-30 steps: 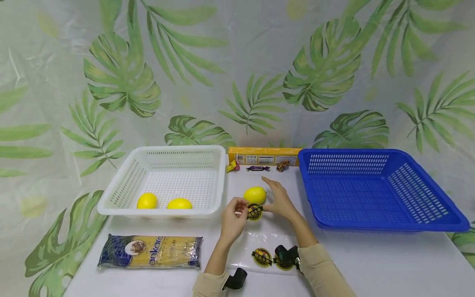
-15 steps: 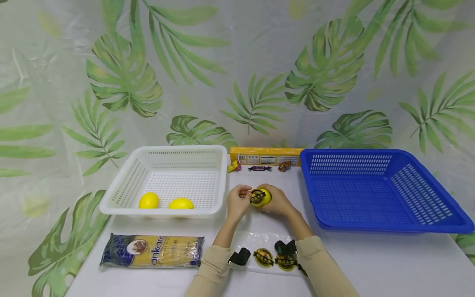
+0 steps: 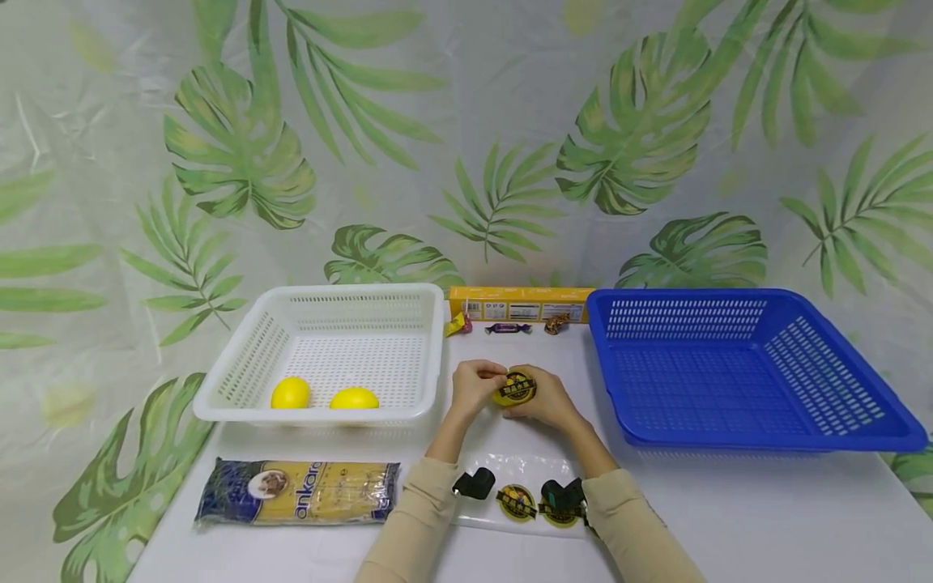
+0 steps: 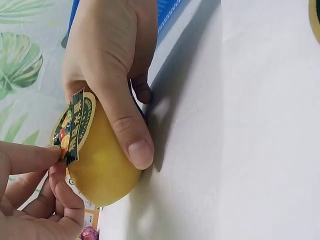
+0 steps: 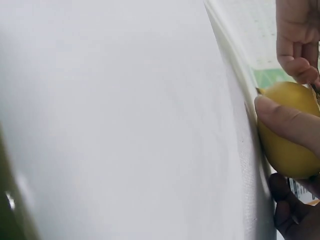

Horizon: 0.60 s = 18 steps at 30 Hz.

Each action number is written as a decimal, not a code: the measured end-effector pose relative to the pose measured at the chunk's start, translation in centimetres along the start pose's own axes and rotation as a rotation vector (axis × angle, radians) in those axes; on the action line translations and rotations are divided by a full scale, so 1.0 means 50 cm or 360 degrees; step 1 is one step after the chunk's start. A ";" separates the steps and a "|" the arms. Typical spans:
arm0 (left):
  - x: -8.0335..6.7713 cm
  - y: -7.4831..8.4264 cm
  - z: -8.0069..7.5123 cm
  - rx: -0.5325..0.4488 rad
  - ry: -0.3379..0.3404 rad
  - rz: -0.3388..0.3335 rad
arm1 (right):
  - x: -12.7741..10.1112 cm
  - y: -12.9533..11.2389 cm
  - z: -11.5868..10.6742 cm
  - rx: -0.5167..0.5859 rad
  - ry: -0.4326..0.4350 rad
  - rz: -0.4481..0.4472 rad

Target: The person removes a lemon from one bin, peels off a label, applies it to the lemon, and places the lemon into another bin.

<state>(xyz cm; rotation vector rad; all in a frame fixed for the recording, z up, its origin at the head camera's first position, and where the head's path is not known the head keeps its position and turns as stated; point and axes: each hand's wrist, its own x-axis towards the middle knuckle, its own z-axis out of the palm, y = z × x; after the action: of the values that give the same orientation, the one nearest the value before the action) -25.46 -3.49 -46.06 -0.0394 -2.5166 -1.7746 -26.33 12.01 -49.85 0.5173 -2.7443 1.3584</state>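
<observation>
From the head view, a person is sitting at a white table (image 3: 729, 518). The right hand (image 3: 548, 398) is wrapping its fingers around a yellow lemon (image 3: 514, 388) in the middle of the tabletop, between a white basket (image 3: 251, 364) on the left and a blue basket (image 3: 838, 380) on the right. The left hand (image 3: 474, 387) is pinching the edge of a round sticker (image 3: 518, 386) that is lying on the lemon. Two more lemons (image 3: 324, 394) are sitting inside the white basket, by its near wall. A pasta bag (image 3: 297, 492) is lying near the front left edge. A clear sheet with stickers (image 3: 516, 502) is lying by the front edge, between the two sleeves. A yellow box (image 3: 521, 304) and some candies (image 3: 508, 327) are sitting at the back edge.

From the left wrist view, the right hand (image 4: 107, 60) is gripping the lemon (image 4: 102, 162), with the thumb lying down its side. The left hand (image 4: 35, 200) is pinching the sticker (image 4: 75, 125), which is partly stuck to the fruit.

From the right wrist view, the right thumb (image 5: 285, 120) is pressing on the lemon (image 5: 290, 145). The left hand (image 5: 297, 37) is curling its fingers just above it.
</observation>
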 end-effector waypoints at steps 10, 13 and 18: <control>0.005 0.010 -0.002 0.0219 0.0037 0.0081 | -0.001 0.000 -0.002 -0.0004 -0.0014 0.0015; 0.002 0.007 0.003 0.0289 0.0112 0.0135 | -0.002 0.000 -0.002 -0.0022 -0.0010 -0.0014; -0.002 -0.013 0.004 0.0294 0.0059 0.0059 | -0.006 0.002 -0.001 -0.0016 -0.0019 0.0000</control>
<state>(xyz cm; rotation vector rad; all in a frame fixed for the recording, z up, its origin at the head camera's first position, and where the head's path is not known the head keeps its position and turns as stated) -25.42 -3.52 -46.72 -0.0436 -2.6227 -1.5078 -26.08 12.19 -49.92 0.5265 -2.7591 1.3456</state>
